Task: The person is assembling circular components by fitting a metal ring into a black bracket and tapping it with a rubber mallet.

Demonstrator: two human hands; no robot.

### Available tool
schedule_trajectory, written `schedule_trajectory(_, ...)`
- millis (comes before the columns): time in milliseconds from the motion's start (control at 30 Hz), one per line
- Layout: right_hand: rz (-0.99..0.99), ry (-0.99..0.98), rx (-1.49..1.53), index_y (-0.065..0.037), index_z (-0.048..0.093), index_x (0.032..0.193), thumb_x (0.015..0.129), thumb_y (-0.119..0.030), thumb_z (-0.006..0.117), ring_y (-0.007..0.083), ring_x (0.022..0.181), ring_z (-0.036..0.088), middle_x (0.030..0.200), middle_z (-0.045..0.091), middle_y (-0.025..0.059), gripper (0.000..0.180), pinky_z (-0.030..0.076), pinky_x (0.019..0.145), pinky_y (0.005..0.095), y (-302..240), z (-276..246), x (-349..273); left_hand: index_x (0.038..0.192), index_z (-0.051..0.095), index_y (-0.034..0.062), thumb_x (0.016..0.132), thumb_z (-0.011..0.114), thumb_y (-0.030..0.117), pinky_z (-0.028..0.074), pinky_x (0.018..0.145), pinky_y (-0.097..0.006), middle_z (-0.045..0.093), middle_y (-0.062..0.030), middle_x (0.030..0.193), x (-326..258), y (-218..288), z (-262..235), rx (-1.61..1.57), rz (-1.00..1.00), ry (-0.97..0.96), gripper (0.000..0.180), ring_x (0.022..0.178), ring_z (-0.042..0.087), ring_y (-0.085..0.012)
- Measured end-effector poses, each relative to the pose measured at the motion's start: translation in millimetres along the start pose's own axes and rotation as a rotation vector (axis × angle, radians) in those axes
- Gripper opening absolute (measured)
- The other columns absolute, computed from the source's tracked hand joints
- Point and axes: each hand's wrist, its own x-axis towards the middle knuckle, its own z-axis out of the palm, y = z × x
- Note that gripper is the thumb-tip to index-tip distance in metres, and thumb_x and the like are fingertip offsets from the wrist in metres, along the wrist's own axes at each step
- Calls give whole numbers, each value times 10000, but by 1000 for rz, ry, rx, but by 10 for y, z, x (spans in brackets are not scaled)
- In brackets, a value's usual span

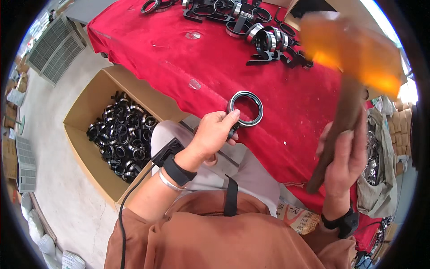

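Nearest to you, your rust-coloured shirt [215,237] filled the bottom of the view, and a black strap [230,196] ran up from it over your lap. Your left hand [214,133] wore a black wristband [178,171] with a cable trailing down from it, plus a thin silver bangle [168,180]. Its grip was closed on the lower edge of a black ring with a silvery inner band [245,108], thumb on top, holding the ring flat just above the red cloth [179,58] that covered the table. Your right hand [345,157], also wearing a black wristband [342,222], had its grip wrapped tight around the brown wooden handle of a mallet [336,134], whose amber-yellow head [354,51] was raised high and blurred, well apart from the ring. To your left, on the floor beside the table, an open cardboard box [89,103] held a heap of similar black rings [121,139]. To your right, a grey sack [380,170] sagged open against the table edge with metal parts in it. Farther back on the cloth, more black rings and clamps [268,40] lay in a loose cluster near the far edge. Beyond the box, grey grilles [56,49] lay on the floor.
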Motion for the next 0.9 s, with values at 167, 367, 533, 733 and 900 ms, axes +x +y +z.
schedule_trajectory(167, -398, -261, -610, -30, 365, 1330, 843, -9, 508, 331, 942, 616, 1131, 562, 237, 508, 477, 757, 348, 362, 274, 201, 735, 553, 41, 879, 549, 347, 419, 451, -235, 545, -45, 578, -28, 32, 106, 3, 41, 38, 338, 473, 513, -110)
schedule_trajectory(367, 6, -354, -469, -91, 422, 1308, 882, -104, 508, 274, 783, 650, 932, 617, 215, 436, 481, 669, 297, 120, 301, 430, 726, 564, 47, 875, 557, 311, 399, 425, -223, 539, -33, 571, -43, 23, 106, -56, 11, 102, 303, 452, 500, -100)
schedule_trajectory(533, -55, 64, -43, -57, 306, 1373, 927, -126, 390, 45, 544, 441, 697, 496, 1, 459, 382, 474, 182, -162, 347, 410, 718, 571, 54, 871, 559, 315, 390, 413, -220, 533, -26, 558, -31, -15, 59, -108, 11, 120, 303, 451, 502, -99)
schedule_trajectory(733, 588, -279, -93, -139, 343, 1366, 932, -196, 414, 69, 496, 464, 664, 493, 5, 444, 414, 442, 210, 375, 52, 171, 699, 564, 63, 867, 564, 313, 363, 403, -203, 513, -19, 535, -56, 38, 114, -69, 13, 98, 301, 421, 467, -87)
schedule_trajectory(900, 412, -125, 26, -95, 338, 1363, 934, -212, 415, 71, 484, 462, 645, 487, 7, 451, 409, 432, 213, 154, 22, 263, 696, 562, 65, 865, 564, 320, 353, 400, -203, 512, -19, 530, -27, -5, 85, -90, 51, 107, 306, 411, 458, -91)
